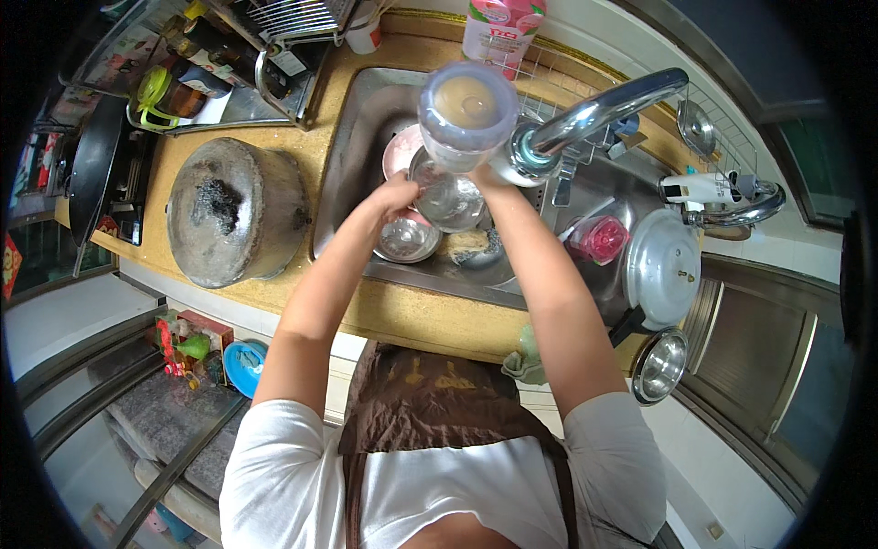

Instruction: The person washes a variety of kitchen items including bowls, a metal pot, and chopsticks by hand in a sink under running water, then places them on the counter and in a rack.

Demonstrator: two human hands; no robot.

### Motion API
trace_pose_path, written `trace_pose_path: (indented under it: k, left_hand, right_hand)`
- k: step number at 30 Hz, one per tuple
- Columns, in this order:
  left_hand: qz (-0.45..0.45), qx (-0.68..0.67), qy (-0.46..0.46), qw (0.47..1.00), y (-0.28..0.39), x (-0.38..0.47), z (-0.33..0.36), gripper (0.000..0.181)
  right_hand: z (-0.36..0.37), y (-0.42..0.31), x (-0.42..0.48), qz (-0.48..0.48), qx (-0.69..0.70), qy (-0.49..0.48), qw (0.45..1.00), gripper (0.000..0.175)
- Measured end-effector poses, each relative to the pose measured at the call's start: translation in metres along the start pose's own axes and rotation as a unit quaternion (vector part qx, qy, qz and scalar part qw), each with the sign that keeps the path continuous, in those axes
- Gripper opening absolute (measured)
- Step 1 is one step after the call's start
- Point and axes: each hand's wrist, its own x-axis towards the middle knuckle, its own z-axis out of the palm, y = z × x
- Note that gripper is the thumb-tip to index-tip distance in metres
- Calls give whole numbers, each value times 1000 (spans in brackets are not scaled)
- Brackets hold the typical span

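My left hand grips the left rim of a shiny, wet bowl over the left basin of a steel sink. My right hand reaches to the bowl's far right side. Its fingers are hidden behind a tap-mounted filter with a clear housing, so its hold does not show. Beyond my left hand lies a pink bowl, partly covered. A metal bowl rests below my left hand. Beside it are a yellowish sponge and a dark scourer.
The chrome faucet arches over the sink. A large, blackened pot stands on the left counter. Toward the right are a pink container, a pressure-cooker lid and a steel bowl at the counter edge. A pink detergent bottle stands behind.
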Motion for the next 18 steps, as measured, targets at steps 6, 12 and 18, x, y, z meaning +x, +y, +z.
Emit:
trace_pose_path:
  k: [6, 12, 18]
  left_hand:
    - [19, 40, 4, 999, -1, -30, 10, 43]
    - [-63, 178, -52, 981, 0, -11, 13, 43]
    - [-28, 226, -60, 972, 7, -17, 24, 42]
  right_hand:
    - [-21, 2, -4, 87, -21, -27, 996, 36]
    - [11, -14, -13, 92, -75, -65, 991, 30]
    - [9, -66, -26, 82, -56, 70, 993, 31]
